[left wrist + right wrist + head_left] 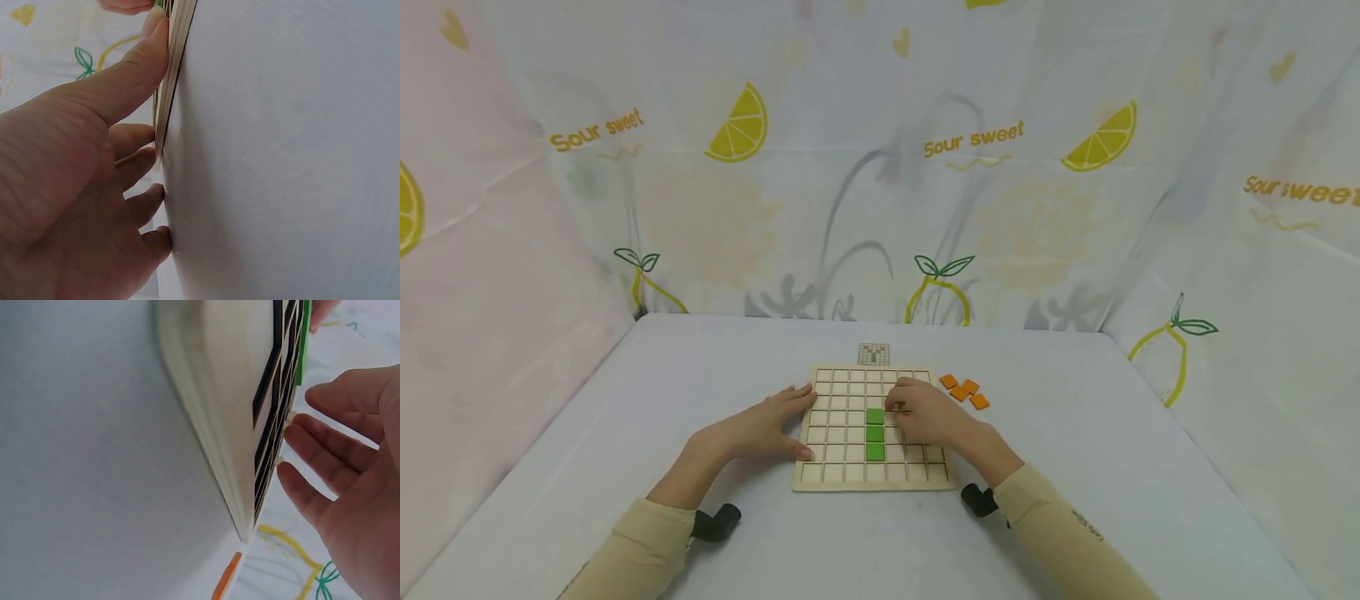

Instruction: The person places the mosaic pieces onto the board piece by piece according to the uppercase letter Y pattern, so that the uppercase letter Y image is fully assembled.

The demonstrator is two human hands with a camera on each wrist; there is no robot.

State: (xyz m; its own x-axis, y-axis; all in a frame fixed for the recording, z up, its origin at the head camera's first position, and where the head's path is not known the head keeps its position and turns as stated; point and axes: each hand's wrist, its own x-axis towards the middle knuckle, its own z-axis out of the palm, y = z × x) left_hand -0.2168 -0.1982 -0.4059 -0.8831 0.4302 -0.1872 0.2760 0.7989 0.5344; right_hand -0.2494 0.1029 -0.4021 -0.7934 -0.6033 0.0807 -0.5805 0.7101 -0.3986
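A wooden grid board [872, 486] lies on the table with green square tiles [875, 433] in one column. At its left edge my left hand [760, 429] rests with fingers spread; the left wrist view shows its thumb and fingertips against the board's side [164, 106]. Over the board, just right of the top green tile, is my right hand [925, 412], fingers bent downward. In the right wrist view the fingertips of that hand [350, 437] touch the board [219, 450], the thumb stands apart, and no tile shows between them.
Several orange tiles [959, 392] lie loose on the table beyond the board's upper right. A small printed grid card [873, 354] sits behind the board's far edge. Printed cloth [850, 192] hangs around the back and sides of the white table [880, 550].
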